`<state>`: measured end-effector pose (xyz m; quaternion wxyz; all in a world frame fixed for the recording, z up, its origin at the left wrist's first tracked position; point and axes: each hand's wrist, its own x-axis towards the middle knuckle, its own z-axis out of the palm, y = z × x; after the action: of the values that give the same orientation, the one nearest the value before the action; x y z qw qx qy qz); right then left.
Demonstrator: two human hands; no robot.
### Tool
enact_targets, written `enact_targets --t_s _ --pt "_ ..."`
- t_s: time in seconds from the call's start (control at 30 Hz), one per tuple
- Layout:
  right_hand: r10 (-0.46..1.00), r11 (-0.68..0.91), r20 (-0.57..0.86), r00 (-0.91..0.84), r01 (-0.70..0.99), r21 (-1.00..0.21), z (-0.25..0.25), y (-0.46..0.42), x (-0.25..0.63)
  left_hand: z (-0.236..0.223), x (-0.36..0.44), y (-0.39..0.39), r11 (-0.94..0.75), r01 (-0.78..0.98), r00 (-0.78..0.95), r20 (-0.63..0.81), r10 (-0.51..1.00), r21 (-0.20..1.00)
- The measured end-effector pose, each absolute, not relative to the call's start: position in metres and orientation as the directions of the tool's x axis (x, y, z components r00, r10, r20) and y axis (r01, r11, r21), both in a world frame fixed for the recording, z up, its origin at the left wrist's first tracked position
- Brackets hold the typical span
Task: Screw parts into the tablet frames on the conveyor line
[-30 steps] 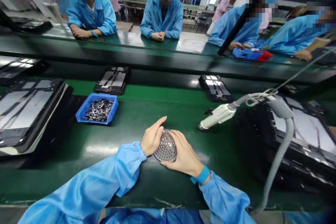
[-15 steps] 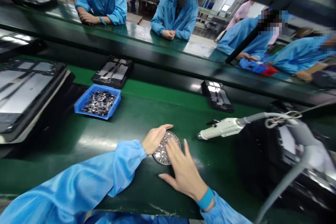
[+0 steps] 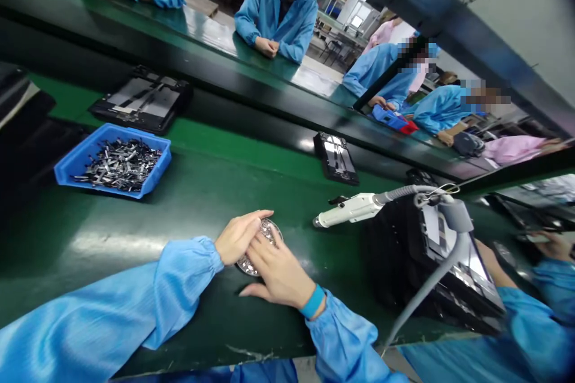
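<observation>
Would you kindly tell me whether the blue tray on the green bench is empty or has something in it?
Not empty: the blue plastic tray holds a loose heap of small metal pieces across most of its floor.

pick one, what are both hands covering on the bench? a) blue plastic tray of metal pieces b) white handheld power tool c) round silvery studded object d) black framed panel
C: the left hand and right hand lie over the round silvery studded object, which shows only between and beside the fingers, on the green workbench.
</observation>
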<state>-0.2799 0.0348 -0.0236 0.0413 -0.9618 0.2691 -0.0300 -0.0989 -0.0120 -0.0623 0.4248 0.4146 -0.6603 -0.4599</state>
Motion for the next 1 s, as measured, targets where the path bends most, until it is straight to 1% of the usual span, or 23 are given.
enact_targets --t_s 0.13,0.27,0.33,0.47,0.57,0.63,0.77,0.87,0.93,1.0 --pt "-0.531 -0.847 0.048 0.846 -0.529 -0.044 -0.026 0.037 -0.29 -0.058 -0.101 -0.008 0.255 -0.124 -0.308 0.207 -0.929 0.959" --pt "-0.466 -0.885 0.084 0.881 -0.462 -0.059 -0.029 0.037 -0.289 -0.051 -0.102 -0.006 0.197 -0.088 -0.299 0.162 -0.94 0.976" --pt "-0.467 -0.884 0.086 0.88 -0.464 -0.055 -0.028 0.035 -0.288 -0.049 -0.102 -0.006 0.172 -0.077 -0.283 0.144 -0.948 0.982" --pt "-0.51 -0.86 0.052 0.858 -0.509 -0.039 -0.026 0.04 -0.294 -0.048 -0.105 -0.003 0.197 -0.043 -0.256 0.18 -0.95 0.98" --pt "-0.47 -0.883 0.07 0.88 -0.466 -0.06 -0.027 0.04 -0.292 -0.048 -0.106 -0.003 0.201 -0.033 -0.245 0.187 -0.951 0.979" --pt "-0.454 -0.891 0.089 0.887 -0.449 -0.065 -0.028 0.036 -0.289 -0.047 -0.105 -0.004 0.196 -0.039 -0.259 0.179 -0.949 0.98" --pt "-0.484 -0.875 0.084 0.871 -0.481 -0.061 -0.027 0.035 -0.295 -0.046 -0.101 -0.006 0.226 -0.058 -0.341 0.193 -0.92 0.972" --pt "-0.447 -0.894 0.096 0.889 -0.44 -0.088 -0.024 0.041 -0.301 -0.047 -0.1 -0.007 0.241 -0.056 -0.364 0.205 -0.909 0.969" --pt "-0.426 -0.903 0.136 0.895 -0.411 -0.124 -0.022 0.042 -0.301 -0.048 -0.1 -0.007 0.236 -0.047 -0.354 0.205 -0.912 0.971" --pt "-0.472 -0.879 0.209 0.856 -0.44 -0.183 -0.021 0.038 -0.3 -0.048 -0.1 -0.006 0.228 -0.028 -0.341 0.205 -0.917 0.973"
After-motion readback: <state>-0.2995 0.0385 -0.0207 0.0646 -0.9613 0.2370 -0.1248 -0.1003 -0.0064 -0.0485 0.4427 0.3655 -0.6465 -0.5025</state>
